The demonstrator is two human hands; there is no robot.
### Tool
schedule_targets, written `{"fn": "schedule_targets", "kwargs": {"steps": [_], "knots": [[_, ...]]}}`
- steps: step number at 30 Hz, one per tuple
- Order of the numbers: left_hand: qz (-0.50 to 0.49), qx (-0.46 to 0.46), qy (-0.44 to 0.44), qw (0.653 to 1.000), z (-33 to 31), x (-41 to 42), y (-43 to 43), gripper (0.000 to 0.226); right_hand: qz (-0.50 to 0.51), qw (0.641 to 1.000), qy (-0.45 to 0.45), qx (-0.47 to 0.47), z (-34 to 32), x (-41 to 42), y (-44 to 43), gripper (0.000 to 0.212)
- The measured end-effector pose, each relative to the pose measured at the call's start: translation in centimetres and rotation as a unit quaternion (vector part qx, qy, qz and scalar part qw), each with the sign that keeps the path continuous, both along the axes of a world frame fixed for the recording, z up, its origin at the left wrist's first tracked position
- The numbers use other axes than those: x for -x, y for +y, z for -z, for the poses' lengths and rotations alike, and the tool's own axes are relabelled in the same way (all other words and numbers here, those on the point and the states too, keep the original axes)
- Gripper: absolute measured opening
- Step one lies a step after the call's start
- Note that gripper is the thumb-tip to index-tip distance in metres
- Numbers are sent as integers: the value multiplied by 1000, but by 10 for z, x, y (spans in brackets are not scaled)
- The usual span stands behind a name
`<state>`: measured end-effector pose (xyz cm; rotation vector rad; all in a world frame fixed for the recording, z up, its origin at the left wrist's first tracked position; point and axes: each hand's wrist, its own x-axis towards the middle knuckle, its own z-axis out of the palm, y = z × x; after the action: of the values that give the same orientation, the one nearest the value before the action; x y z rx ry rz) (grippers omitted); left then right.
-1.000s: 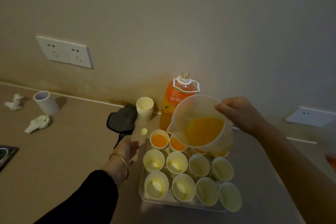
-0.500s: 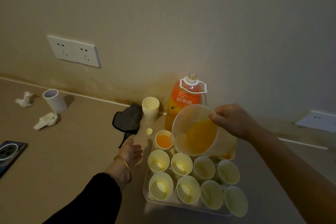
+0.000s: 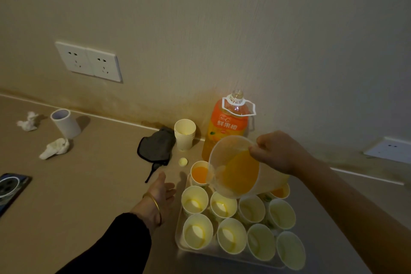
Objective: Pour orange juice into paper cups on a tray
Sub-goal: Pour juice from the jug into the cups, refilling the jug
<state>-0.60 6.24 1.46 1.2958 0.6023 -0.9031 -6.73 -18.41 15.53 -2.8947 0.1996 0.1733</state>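
Right hand (image 3: 278,151), over the tray (image 3: 180,248), gripped the tilted clear pitcher (image 3: 235,173) of orange juice (spout low by the filled far-left paper cup (image 3: 199,174)). Left hand (image 3: 161,191), fingers loosely spread, held nothing beside the tray's left edge, near the yellow bottle cap (image 3: 183,161).

My right grip (image 3: 280,151) tilts a jug (image 3: 223,151) of orange juice (image 3: 241,174) over paper cups (image 3: 194,200) on a tray (image 3: 179,245), my left grip (image 3: 161,189) relaxed beside it.
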Motion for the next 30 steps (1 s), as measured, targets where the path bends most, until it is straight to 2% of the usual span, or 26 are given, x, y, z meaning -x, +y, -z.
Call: {"fn": "schedule_targets", "kwargs": {"steps": [7,30], "knots": [[10,1,13,1000,1,1,-4,73,-11,1000,7,16,4,-3,-1,47],[-7,8,43,999,-17,9,-14,71,-36,996,14,74,4,-8,10,42]]}}
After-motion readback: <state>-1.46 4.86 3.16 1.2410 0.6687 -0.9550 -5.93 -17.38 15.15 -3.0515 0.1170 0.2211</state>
